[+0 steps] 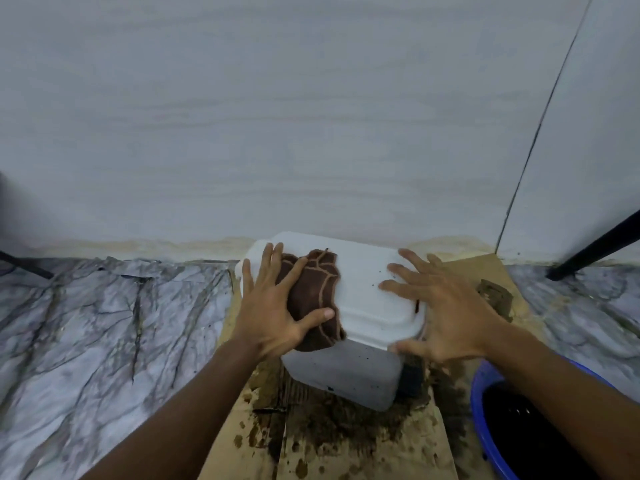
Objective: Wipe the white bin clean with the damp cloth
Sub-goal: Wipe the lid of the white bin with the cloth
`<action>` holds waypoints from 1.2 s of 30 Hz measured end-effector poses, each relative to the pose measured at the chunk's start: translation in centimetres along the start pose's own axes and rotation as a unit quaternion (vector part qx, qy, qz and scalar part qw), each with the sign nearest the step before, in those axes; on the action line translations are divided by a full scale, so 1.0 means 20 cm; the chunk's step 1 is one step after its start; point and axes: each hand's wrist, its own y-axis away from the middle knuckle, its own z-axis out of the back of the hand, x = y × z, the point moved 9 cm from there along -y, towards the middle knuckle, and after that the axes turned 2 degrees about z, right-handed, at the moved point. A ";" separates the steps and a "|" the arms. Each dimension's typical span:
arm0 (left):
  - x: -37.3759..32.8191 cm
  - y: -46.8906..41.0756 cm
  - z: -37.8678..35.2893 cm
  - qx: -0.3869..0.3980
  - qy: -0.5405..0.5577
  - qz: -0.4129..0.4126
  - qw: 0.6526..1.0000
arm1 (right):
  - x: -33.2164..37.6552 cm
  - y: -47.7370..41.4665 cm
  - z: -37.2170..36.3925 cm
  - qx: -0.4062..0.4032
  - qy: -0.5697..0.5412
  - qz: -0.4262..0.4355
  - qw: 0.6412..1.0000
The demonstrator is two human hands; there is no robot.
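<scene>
Head view is showing the white bin (360, 289) sitting low centre against the wall (311, 133); my left hand (273, 306) is pressing the damp cloth (311, 289) flat on its top, fingers splayed, while my right hand (446, 306), spread and gripping nothing, is steadying it.

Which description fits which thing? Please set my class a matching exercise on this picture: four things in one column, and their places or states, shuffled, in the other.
Things:
1. brown cloth
2. white bin
3. blue basin
4. right hand

Descriptions:
a. stands on stained cardboard by the wall
b. fingers spread on the bin's top, no cloth beneath
c. pressed to the bin's top under the left hand
d. at lower right, dark inside

Pairs: 1-c, 2-a, 3-d, 4-b.
</scene>
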 end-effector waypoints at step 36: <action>-0.66 -0.23 -0.19 0.131 0.020 -0.020 0.991 | -0.23 -0.01 0.06 0.025 -0.248 -0.158 0.956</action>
